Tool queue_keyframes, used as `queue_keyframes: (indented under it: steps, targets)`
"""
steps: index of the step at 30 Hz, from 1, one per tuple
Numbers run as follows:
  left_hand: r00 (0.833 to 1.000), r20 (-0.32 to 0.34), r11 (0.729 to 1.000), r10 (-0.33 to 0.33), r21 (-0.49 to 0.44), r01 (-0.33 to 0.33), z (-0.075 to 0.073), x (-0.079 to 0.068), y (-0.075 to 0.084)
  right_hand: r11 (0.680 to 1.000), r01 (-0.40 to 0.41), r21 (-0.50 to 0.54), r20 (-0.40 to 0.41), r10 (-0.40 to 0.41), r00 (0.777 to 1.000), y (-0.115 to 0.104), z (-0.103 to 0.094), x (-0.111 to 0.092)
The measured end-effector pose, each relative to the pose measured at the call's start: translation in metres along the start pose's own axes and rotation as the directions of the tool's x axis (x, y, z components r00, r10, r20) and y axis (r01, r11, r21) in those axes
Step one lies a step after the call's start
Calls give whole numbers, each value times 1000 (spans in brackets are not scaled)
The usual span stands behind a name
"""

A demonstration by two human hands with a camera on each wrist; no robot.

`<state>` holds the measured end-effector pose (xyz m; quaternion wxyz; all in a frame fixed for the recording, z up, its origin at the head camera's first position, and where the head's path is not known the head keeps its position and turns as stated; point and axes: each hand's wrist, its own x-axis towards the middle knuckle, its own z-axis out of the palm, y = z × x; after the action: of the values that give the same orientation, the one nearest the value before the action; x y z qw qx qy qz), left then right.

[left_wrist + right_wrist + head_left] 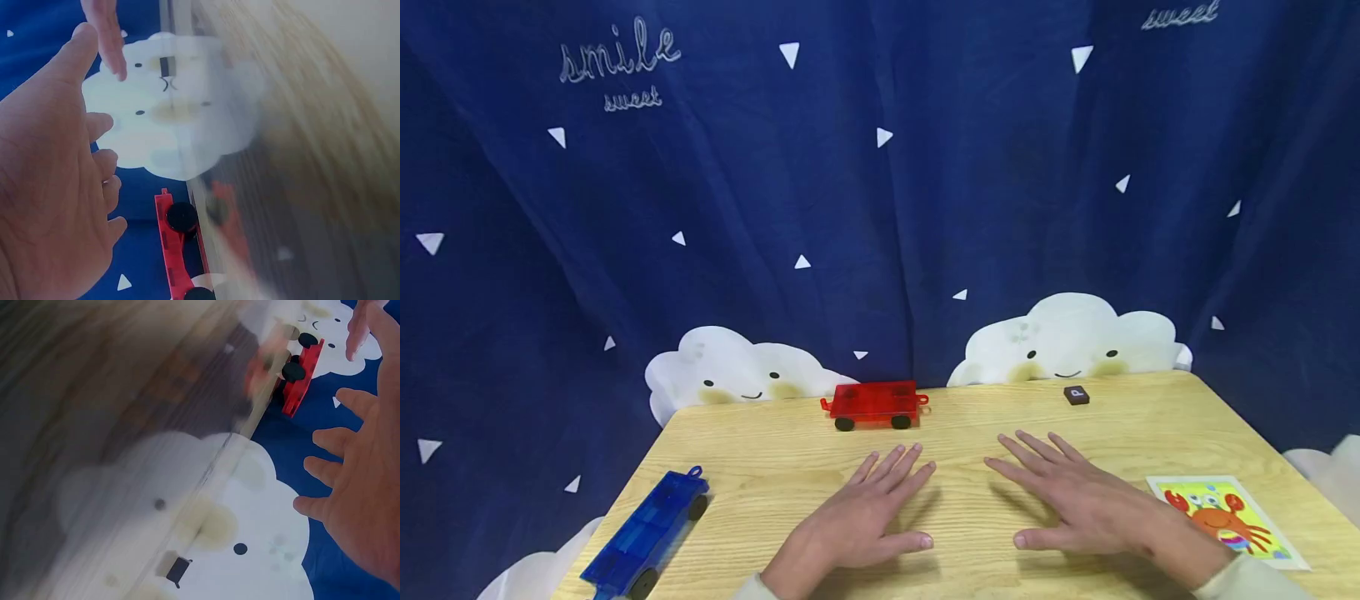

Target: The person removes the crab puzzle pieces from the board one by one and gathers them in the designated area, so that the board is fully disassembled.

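Note:
My left hand (868, 517) hovers palm down low over the wooden table, fingers straight and spread, holding nothing. Facing it, the right hand (1075, 500) has the same flat, spread pose, also with nothing in it. Beyond the left fingertips, at the table's far edge, stands a red toy wagon (874, 402) with black wheels and a hook at one end. A blue toy wagon (643, 533) of similar make is at the left edge. Past the right hand lies a small dark square block (1077, 395) marked with a letter P. Partly behind the right wrist is a crab picture card (1262, 521).
The light wooden table (760, 467) reaches back to a dark blue curtain (820, 192) printed with white triangles, clouds and lettering. The table surface looks glossy, mirroring the red wagon and the clouds in both wrist views.

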<state>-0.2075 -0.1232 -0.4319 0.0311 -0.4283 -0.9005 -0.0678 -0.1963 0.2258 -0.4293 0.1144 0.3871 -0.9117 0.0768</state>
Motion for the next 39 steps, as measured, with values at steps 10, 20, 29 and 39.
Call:
queue_keyframes:
  steps: [10, 20, 29, 39]
  targets:
    - [995, 95, 986, 20, -170, -4, -2, 14, 20, 997, -79, -2, -69, 79, 994, 7, -11, -23]
    - [980, 171, 992, 104, -84, -90, 2, 37, 44, 984, -178, -14, -146, 174, 974, 39, -22, -68]
    - [916, 338, 974, 214, -6, -226, 14, 77, 80, 878, -478, -9, 116, 476, 872, 75, -37, -109]
    - [821, 487, 926, 298, 60, -372, 25, 120, 132, 761, -649, -16, 278, 627, 728, 109, -35, -142]
